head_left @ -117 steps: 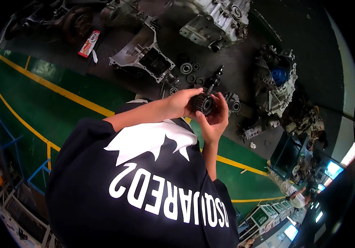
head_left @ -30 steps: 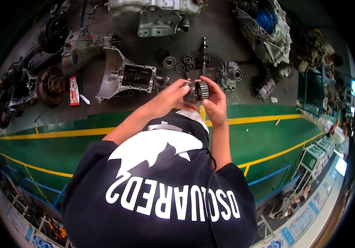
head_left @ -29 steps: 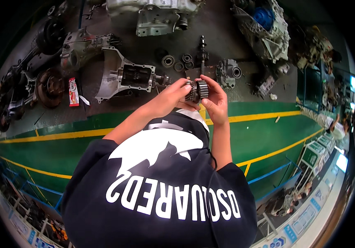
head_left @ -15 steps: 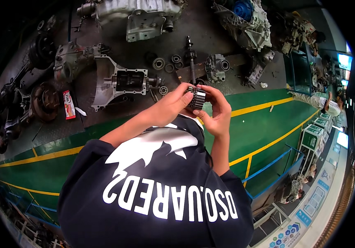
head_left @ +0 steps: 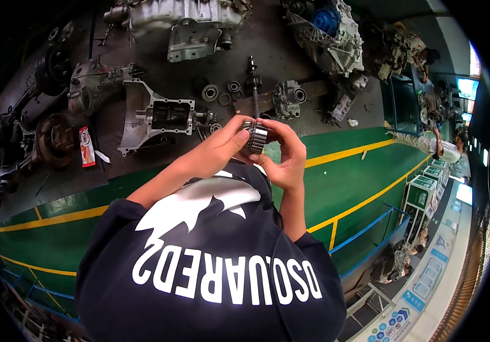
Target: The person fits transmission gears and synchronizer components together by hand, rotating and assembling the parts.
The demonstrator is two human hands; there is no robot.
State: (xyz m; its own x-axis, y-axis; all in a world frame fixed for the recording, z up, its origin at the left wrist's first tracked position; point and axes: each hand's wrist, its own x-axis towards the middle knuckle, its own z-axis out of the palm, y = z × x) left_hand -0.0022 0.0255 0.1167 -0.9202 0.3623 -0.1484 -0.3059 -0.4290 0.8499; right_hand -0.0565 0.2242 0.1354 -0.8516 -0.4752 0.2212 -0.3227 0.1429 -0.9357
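Observation:
Both my hands are raised in front of my chest and meet around a metal toothed gear (head_left: 256, 137). My left hand (head_left: 219, 151) wraps it from the left with the thumb on top. My right hand (head_left: 286, 155) cups it from the right and below. The gear's ribbed rim shows between my fingers. My dark shirt with white print fills the lower picture. On the dark mat beyond lie a splined gear shaft (head_left: 253, 80), a few small gears (head_left: 209, 92) and an open gearbox housing (head_left: 159, 117).
A large transmission case (head_left: 182, 23) and a housing with a blue part (head_left: 325, 34) lie at the far edge. A brake disc (head_left: 54, 139) and a red-and-white packet (head_left: 87, 147) lie left. Green floor with yellow lines (head_left: 347, 153), a blue railing (head_left: 370, 236), and a person (head_left: 439, 149) at right.
My hands have stayed closed around the gear throughout. The view has swung, so the floor parts sit further left and higher, and the gear has turned a little in my fingers.

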